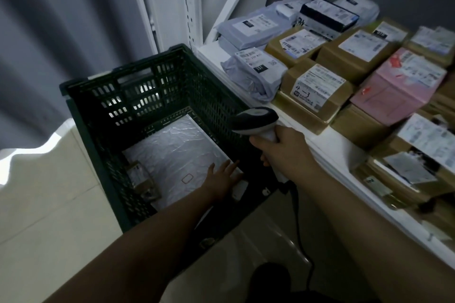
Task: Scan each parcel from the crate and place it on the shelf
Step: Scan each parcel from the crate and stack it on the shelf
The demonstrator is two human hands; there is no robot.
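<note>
Left hand (222, 178), fingers straight, rests on white parcel (182, 152) inside dark green crate (103, 96). Right hand (283, 147) grips barcode scanner (253, 119) beside shelf (327, 147) of labelled parcels.

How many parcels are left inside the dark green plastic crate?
2: a large flat white plastic-wrapped parcel on the floor of the dark green plastic crate, and a small brown cardboard box at its near left corner. More may be hidden beneath.

One crate (172, 76), one scanner (256, 120), one shelf (327, 145)
</note>
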